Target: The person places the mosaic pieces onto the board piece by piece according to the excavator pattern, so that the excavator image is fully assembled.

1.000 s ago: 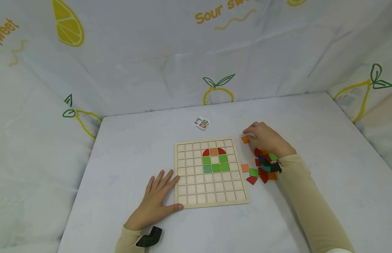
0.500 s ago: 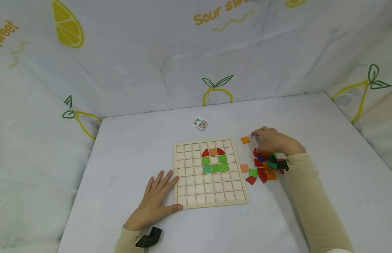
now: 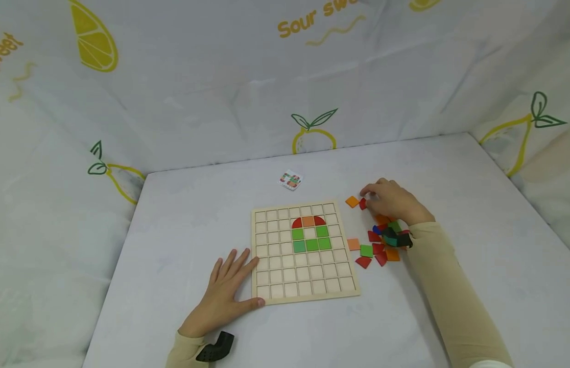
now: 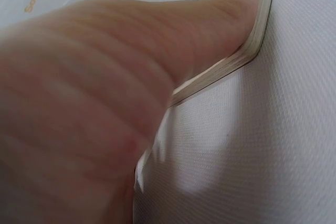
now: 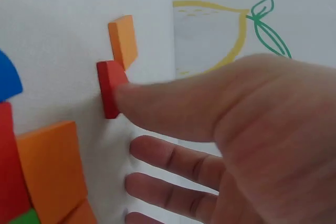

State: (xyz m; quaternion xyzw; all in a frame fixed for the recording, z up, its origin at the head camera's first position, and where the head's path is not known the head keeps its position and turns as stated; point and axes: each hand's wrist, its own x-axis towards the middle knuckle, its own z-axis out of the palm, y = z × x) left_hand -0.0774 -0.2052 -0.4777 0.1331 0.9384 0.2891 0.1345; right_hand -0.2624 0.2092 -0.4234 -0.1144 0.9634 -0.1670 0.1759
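Board (image 3: 266,255): eight tiles in, most cells bare. Left hand (image 3: 225,294) flat, steadying near-left corner. Right hand (image 3: 390,202) thumb on red tile (image 3: 362,203); grip unclear.

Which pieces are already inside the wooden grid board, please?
Inside the wooden grid board lie two red quarter-round pieces with an orange square between them, and green squares in a U below. No cell looks covered.
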